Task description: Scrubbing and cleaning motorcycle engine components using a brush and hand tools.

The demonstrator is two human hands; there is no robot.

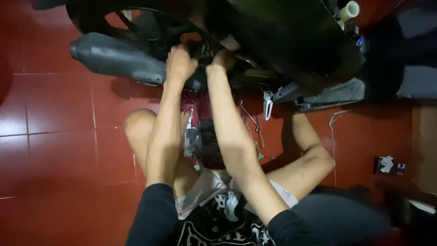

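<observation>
Red glossy floor tiles (59, 136) are taking up most of the view. A couple of thin metal tools (255, 132) are lying on the floor between the knees, a small dark packet with white on it (389, 165) is sitting off on the right, and a white tube (349, 10) is poking out at the top.

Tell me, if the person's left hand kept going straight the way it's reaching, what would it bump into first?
Probably the dark motorcycle parts right ahead: the left hand already sits against the machinery just above the black exhaust muffler, beside the rear wheel. Depth there is dim, so the exact part is unclear.
</observation>
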